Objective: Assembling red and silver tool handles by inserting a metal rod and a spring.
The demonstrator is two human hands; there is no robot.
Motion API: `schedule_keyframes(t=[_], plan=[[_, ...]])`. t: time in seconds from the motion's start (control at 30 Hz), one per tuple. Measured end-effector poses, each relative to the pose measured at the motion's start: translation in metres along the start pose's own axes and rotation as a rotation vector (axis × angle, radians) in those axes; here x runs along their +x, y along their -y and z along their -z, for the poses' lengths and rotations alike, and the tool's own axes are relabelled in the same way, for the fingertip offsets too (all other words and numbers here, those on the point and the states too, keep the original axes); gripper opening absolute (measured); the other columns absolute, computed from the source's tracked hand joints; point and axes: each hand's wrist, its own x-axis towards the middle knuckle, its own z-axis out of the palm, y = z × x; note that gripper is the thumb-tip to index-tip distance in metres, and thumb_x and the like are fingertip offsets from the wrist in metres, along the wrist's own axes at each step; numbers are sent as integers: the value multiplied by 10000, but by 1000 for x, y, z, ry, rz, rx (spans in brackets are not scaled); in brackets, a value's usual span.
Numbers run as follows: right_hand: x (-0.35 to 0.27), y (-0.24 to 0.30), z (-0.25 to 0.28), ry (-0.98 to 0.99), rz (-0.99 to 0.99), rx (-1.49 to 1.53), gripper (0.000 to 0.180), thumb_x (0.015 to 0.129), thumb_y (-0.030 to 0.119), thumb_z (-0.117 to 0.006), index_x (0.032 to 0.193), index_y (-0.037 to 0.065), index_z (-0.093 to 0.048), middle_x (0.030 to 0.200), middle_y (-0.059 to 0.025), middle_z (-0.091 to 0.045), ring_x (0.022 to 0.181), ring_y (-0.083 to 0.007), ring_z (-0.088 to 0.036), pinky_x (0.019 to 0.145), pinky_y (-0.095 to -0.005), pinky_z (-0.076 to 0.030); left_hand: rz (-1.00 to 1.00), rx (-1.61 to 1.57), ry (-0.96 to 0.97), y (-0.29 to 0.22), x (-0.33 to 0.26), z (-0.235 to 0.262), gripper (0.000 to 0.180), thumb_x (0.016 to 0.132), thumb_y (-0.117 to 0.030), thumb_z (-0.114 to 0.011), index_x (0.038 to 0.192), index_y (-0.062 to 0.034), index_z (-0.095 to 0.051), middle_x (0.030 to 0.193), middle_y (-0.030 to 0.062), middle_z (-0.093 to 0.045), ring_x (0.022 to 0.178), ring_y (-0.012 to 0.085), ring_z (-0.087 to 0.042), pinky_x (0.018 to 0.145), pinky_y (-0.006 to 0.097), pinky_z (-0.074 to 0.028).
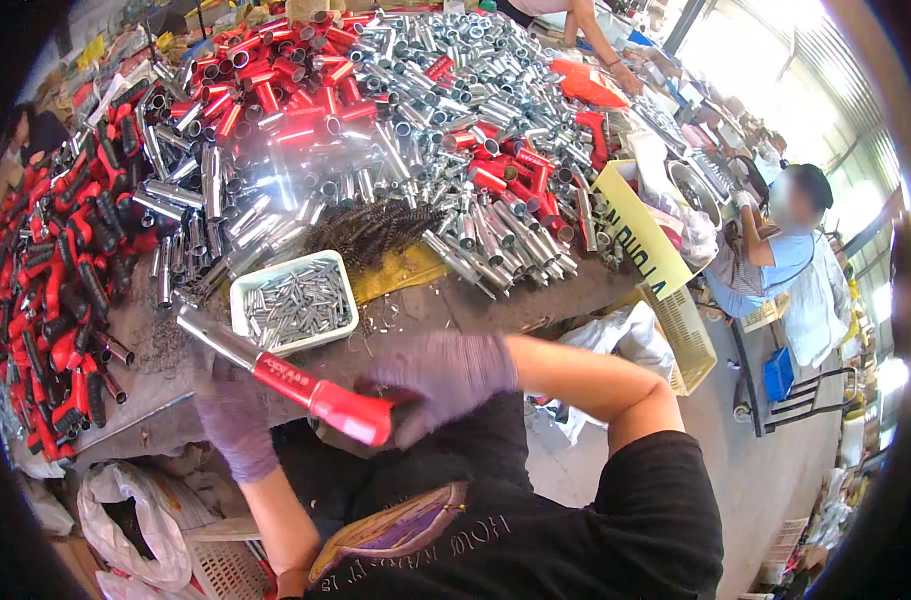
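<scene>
A long tube-shaped tool (pixel 286 380) slants across in front of me, with a shiny silver barrel at its upper left and a red sleeve with a flared end at its lower right. My left hand (pixel 238 425), in a thin purple-grey glove, is closed on it from below the barrel, its fingers partly hidden and blurred. Close to the flared end is my right hand (pixel 446 378), gloved alike and smeared by motion; whether it grips the tool cannot be made out. Just beyond the barrel stands a white tray (pixel 352 318) holding many small silver pins.
Silver tubes (pixel 446 90) and red tubes (pixel 296 80) are heaped across the bench. Red-and-black handles (pixel 76 270) pile up at left. A yellow box (pixel 641 230) stands at right, near a person in blue (pixel 776 255). A white sack (pixel 136 520) sits below left.
</scene>
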Motion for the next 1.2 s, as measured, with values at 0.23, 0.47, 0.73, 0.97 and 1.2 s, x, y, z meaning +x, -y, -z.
schedule_keyframes(t=[0.23,0.47,0.73,0.97,1.2], plan=[[3,-148,91,-145,-1093,-852,324,872,326,-527,990,48,-645,938,-159,-668,867,-304,-658,722,-448,-522,-310,859,290,39,-49,13,567,832,-81,-614,1335,-76,-351,988,37,-524,762,136,-563,641,262,-490],[-8,-188,88,-73,-1170,-780,401,862,368,-513,832,5,-680,647,-122,-668,696,-298,-685,670,-492,-524,-79,863,612,58,-39,28,516,829,-173,-650,1275,-77,-409,922,36,-541,752,146,-571,686,284,-481],[7,-172,93,-374,-1160,-744,279,837,263,-529,993,56,-631,982,-165,-662,918,-306,-652,766,-430,-510,147,926,806,68,-33,23,535,822,-434,-654,1137,-25,-512,746,55,-574,646,146,-574,588,294,-477],[25,-111,50,-678,-420,-699,172,822,219,-530,924,108,-612,878,-133,-637,850,-330,-623,738,-446,-492,-65,1141,850,70,-27,12,538,855,-328,-632,1251,-5,-465,725,41,-548,571,104,-515,516,269,-437],[13,-129,26,-644,-579,-584,248,833,196,-528,1049,114,-619,1020,-140,-620,897,-335,-609,775,-435,-498,133,1014,771,70,-27,11,468,836,-318,-664,1160,-16,-514,798,21,-559,625,85,-523,552,253,-455]])
